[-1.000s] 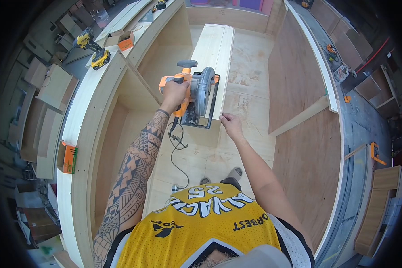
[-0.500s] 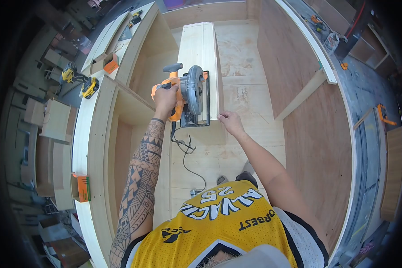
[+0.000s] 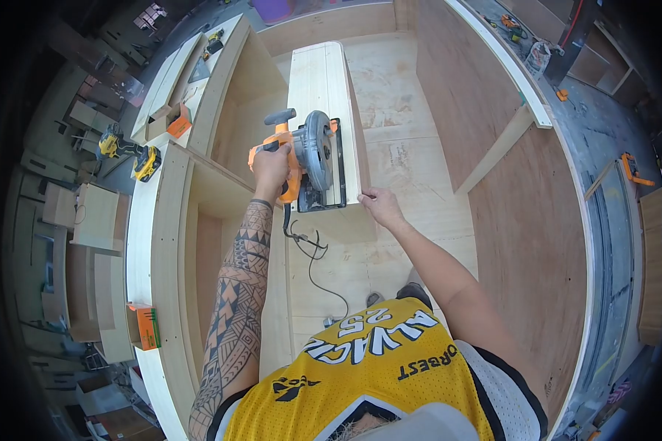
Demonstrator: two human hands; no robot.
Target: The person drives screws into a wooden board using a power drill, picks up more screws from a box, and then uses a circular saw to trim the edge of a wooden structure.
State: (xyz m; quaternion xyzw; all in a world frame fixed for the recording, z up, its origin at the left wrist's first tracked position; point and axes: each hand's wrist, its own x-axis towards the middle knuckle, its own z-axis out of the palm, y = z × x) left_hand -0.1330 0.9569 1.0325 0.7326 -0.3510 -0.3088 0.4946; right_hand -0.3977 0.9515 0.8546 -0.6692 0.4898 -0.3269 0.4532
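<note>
Gripped by its rear handle in my left hand (image 3: 271, 170) is an orange and grey circular saw (image 3: 316, 153). Its black base plate rests on the near end of a long pale wooden box-like piece (image 3: 318, 81), whose top carries lines running lengthwise. A dark power cord (image 3: 313, 273) trails from the saw down to the plywood floor. At the near right corner of the wooden piece is my right hand (image 3: 382, 206), its fingertips pinched against the edge. Whether those fingers hold anything small, I cannot make out. The blade is mostly hidden by the grey guard.
A wooden frame with compartments (image 3: 171, 220) stands on the left, carrying a yellow cordless drill (image 3: 147, 163) and orange boxes (image 3: 179, 121). A tall plywood panel (image 3: 493, 147) with a slanted brace (image 3: 496, 151) rises on the right. An orange clamp (image 3: 635, 170) lies beyond it.
The view has shifted slightly. Both hands and the saw stay in nearly the same place on the wooden piece, with my left hand still on the saw's handle.
</note>
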